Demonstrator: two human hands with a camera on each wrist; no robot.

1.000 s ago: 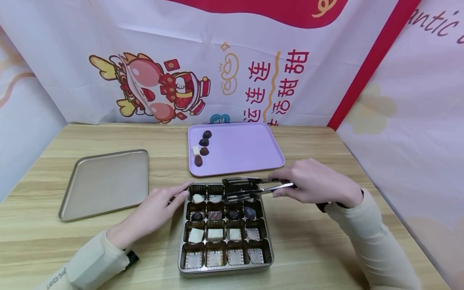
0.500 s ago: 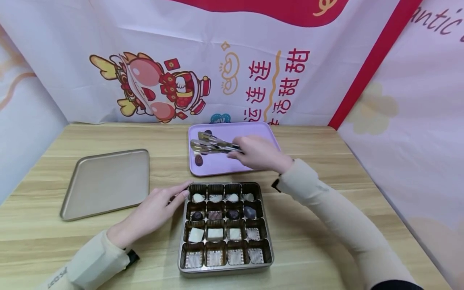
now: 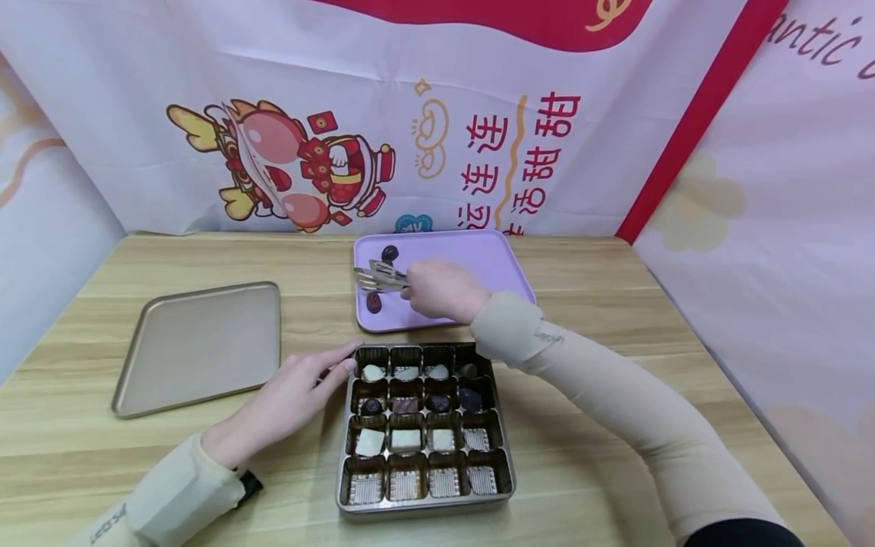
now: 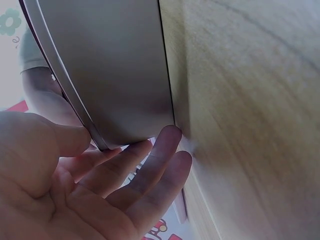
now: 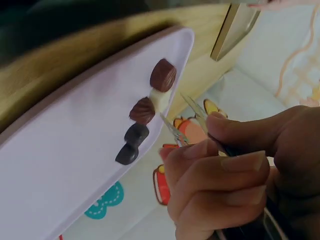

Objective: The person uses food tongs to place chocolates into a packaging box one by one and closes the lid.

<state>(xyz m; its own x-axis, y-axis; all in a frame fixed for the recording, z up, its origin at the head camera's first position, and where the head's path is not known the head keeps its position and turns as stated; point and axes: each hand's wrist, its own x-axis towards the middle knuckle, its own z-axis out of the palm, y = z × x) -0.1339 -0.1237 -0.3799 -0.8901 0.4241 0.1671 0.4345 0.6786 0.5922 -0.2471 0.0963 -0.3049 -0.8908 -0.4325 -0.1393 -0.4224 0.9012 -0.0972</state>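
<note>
Box nearest, flat on the worktop; front compartments show only ribbed bottoms. Next row holds three white squares, loose-looking, so a bump could shift them; darker pieces behind, paler ones at the back. Left hand has its fingers laid against the box's far left corner, thumb by the rim, touching rather than clenched; a careless push there could turn the box. Right sleeve passes above the far right corner, contact impossible to tell; a dropped elbow could catch the rim. Brown metal tray off left, well apart, little at risk. Farther out, right hand grasps the tongs, tips apart near the left end of the purple tray. Five chocolates crowd together there: white piece between two brown ones, two dark ones beyond. Cannot tell whether the tips touch the white piece. Likeliest trouble, I judge: tips nipping a neighbour too, or skidding off a smooth face and shoving the piece against the low rim. Too hard a squeeze might mark it. Backdrop cloth hangs behind; an overlong reach might brush it.
</note>
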